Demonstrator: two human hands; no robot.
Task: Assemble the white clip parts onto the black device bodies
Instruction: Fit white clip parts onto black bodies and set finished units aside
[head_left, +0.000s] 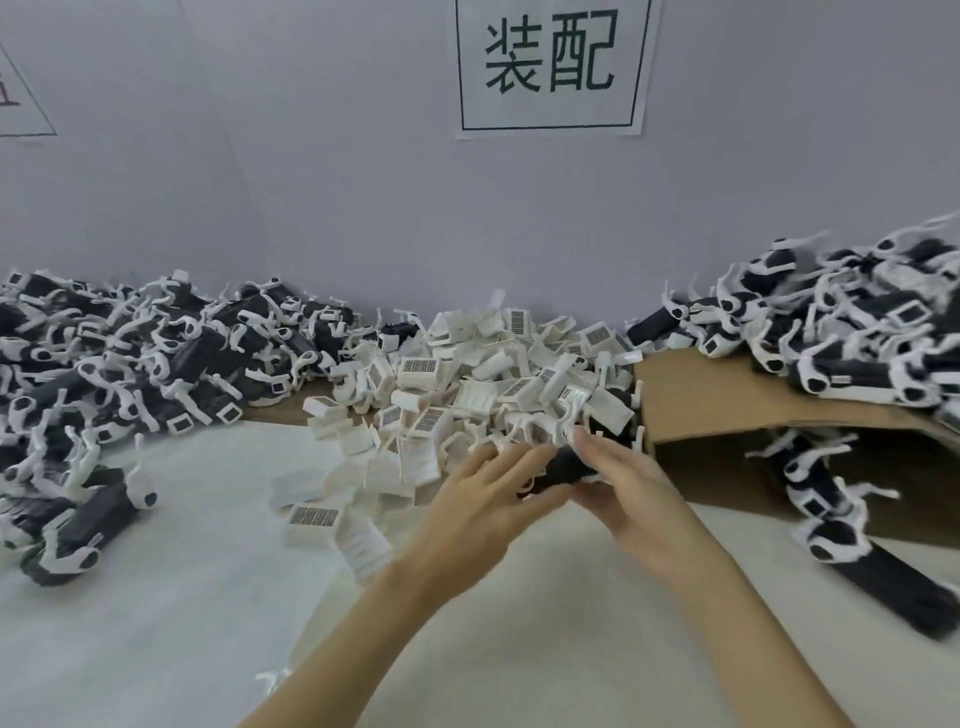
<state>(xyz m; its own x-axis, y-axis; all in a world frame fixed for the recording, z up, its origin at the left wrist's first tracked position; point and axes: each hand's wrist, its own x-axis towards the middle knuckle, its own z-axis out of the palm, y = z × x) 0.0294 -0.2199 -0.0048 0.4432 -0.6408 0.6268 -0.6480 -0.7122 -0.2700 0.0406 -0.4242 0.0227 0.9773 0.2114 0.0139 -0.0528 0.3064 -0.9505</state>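
Gripping one black device body (563, 467) w/ both hands, left hand (480, 501) & right hand (631, 491) curled round it; clip may misseat if tilted.

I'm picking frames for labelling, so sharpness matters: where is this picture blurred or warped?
Head view: the right pile and the black body at the right edge are smeared by motion; both hands, left hand and right hand, are slightly soft; the wall sign reads crisply; the wide lens bows the table edge.
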